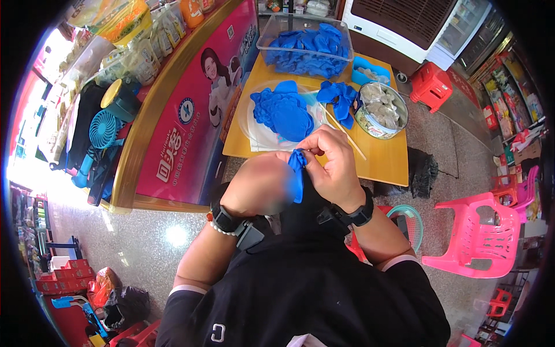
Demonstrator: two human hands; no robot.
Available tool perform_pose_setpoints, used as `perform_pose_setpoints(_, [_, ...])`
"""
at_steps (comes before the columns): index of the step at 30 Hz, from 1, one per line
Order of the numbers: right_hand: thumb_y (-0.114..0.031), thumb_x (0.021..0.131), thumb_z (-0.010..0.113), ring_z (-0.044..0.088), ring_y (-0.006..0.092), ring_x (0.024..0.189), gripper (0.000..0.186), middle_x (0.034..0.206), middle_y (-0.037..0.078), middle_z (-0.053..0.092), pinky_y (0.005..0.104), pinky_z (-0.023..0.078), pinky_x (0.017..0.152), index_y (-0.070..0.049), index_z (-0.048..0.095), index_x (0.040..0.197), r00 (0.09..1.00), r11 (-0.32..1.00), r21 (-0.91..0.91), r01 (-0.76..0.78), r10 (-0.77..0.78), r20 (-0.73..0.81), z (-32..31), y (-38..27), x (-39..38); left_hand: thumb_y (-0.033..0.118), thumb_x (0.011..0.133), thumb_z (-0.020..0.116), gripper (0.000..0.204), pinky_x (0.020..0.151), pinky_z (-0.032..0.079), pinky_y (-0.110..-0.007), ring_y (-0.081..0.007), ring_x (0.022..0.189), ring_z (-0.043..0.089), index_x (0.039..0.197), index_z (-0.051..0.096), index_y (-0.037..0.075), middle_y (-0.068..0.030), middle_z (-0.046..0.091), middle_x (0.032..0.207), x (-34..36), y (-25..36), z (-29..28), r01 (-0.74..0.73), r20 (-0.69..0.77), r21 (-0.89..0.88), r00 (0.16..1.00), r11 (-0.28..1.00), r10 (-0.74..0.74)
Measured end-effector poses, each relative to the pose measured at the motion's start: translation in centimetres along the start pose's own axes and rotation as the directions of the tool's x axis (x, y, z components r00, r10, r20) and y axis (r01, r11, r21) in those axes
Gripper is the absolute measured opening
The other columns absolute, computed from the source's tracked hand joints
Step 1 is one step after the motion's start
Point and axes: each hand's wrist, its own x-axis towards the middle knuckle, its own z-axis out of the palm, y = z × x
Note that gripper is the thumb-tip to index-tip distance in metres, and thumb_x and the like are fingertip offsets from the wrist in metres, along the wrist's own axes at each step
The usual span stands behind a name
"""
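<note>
My left hand (257,185) and my right hand (329,165) meet in front of my chest, both pinching one blue wrapper-shaped piece (298,173) that hangs between the fingers. Ahead on the small yellow table (381,162) lies a white plate (260,134) piled with blue folded pieces (283,111). A second loose heap of blue pieces (340,97) lies next to a round metal bowl (381,107) of pale filling. A thin stick (346,134) rests on the table by the plate.
A clear plastic tub (304,43) full of blue pieces stands at the table's far edge, a small blue tray (370,70) beside it. A curved shop counter (185,110) runs along the left. Pink plastic chairs (483,231) and a red stool (430,85) stand to the right.
</note>
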Motion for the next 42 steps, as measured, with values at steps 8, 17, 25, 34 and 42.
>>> perform_pose_setpoints(8, [0.002,0.078,0.059,0.058,0.0202,0.07,0.005,0.077,0.009,0.058,0.0278,0.045,0.063,-0.001,0.057,0.081,0.993,0.968,0.234,-0.094,0.075,0.091,-0.3,0.8,0.1,0.003,0.082,0.067,0.021,0.073,0.048,-0.023,-0.0091,0.078,0.06,0.104,0.064,0.001,-0.0011,0.063,0.086,-0.4,0.3,0.6,-0.122,0.107,0.297,0.99,0.947,0.094])
perform_pose_setpoints(17, [-0.011,0.089,0.052,0.051,0.0123,0.094,0.009,0.1,0.007,0.056,0.0259,0.04,0.08,-0.004,0.052,0.095,0.89,0.283,0.844,-0.455,0.185,0.417,0.3,0.3,-0.7,0.014,0.082,0.064,0.037,0.073,0.048,-0.031,-0.0201,0.08,0.06,0.115,0.058,-0.003,-0.0102,0.063,0.098,0.7,-1.1,-1.2,-0.268,-0.019,-0.035,0.963,0.963,0.268])
perform_pose_setpoints(25, [-0.012,0.095,0.053,0.056,0.0111,0.084,0.006,0.095,0.004,0.059,0.0243,0.044,0.074,-0.009,0.05,0.098,0.768,-0.121,0.785,-0.608,0.162,0.62,-0.1,0.7,-0.9,0.022,0.077,0.07,0.047,0.049,0.047,-0.028,-0.02,0.05,0.055,0.11,0.057,-0.009,-0.0151,0.062,0.076,-0.4,-1.3,-2.2,-0.085,0.323,-0.104,0.939,0.991,0.114])
perform_pose_setpoints(34, [-0.005,0.084,0.067,0.056,0.0078,0.085,0.025,0.097,-0.001,0.052,0.0216,0.046,0.075,-0.009,0.049,0.101,0.852,0.451,0.729,-0.516,0.184,0.489,-0.8,-1.5,0.0,0.008,0.086,0.064,0.017,0.061,0.054,-0.026,-0.0097,0.06,0.057,0.1,0.059,0.0,-0.0054,0.062,0.078,-0.3,-0.2,0.3,-0.156,0.042,0.066,0.987,0.986,0.154])
perform_pose_setpoints(42, [0.001,0.08,0.06,0.052,0.0045,0.078,0.017,0.087,0.0,0.052,0.0191,0.044,0.062,-0.005,0.05,0.092,0.876,0.62,0.633,-0.464,0.425,0.226,0.0,-1.3,0.1,0.002,0.083,0.067,0.022,0.075,0.053,-0.028,-0.0131,0.077,0.063,0.103,0.061,-0.001,-0.0067,0.064,0.086,-0.3,-0.5,0.9,-0.238,0.095,0.235,0.971,0.942,0.221])
